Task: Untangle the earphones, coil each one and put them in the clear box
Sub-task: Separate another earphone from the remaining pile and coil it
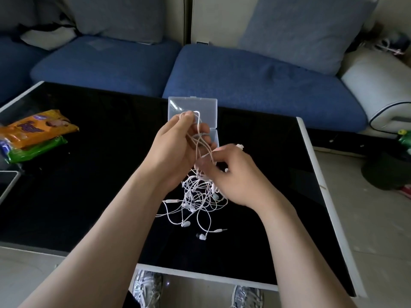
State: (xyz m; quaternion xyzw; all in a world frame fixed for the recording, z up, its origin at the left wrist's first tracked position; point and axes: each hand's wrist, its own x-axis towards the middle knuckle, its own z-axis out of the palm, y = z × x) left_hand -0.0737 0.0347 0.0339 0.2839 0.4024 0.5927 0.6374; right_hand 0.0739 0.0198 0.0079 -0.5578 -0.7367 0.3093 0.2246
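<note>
Untangling had barely begun: left hand and right hand each pinched cords of the knotted earphones above mid-table, none coiled, the clear box open at 12 o'clock

1. Your left hand hides most of the near half of the clear box.
2. Motion blur smears the fingertips of your right hand among the cords.
3. The earphones knot too densely for you to count.
4. The left edge cuts off the snack packets.
5. The table hides the toes of your shoes.
</note>
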